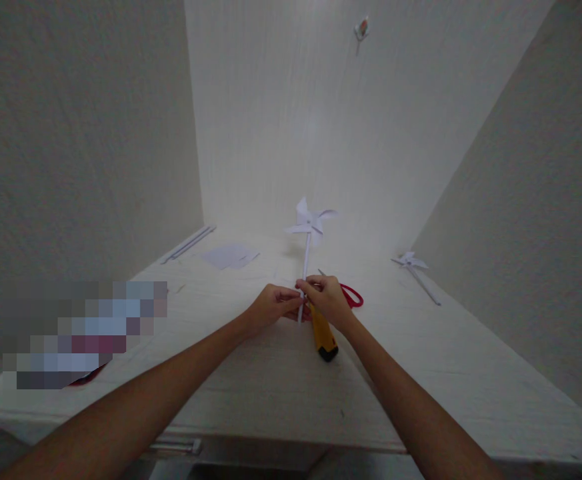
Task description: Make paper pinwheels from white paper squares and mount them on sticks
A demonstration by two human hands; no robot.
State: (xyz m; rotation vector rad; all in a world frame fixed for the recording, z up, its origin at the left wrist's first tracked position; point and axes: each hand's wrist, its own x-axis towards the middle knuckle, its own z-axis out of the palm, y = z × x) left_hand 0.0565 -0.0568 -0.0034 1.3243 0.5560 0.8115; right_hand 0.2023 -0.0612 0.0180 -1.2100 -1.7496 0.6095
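A white paper pinwheel (307, 250) stands nearly upright in front of me, its blades at the top and its stick running down between my hands. My left hand (275, 307) pinches the stick low down, near its bottom end. Just above that, my right hand (325, 293) has its fingers closed on the same stick. A yellow utility knife (323, 333) with a black end lies on the table under my right hand. Behind that hand lie scissors with red handles (353, 295), partly covered by it.
Another white pinwheel (411, 261) lies at the right by the wall. White paper sheets (231, 255) lie at the back left, with thin white sticks (191, 243) along the left wall. A blurred-out object (91, 340) occupies the left front. A small hook (362, 29) is on the back wall.
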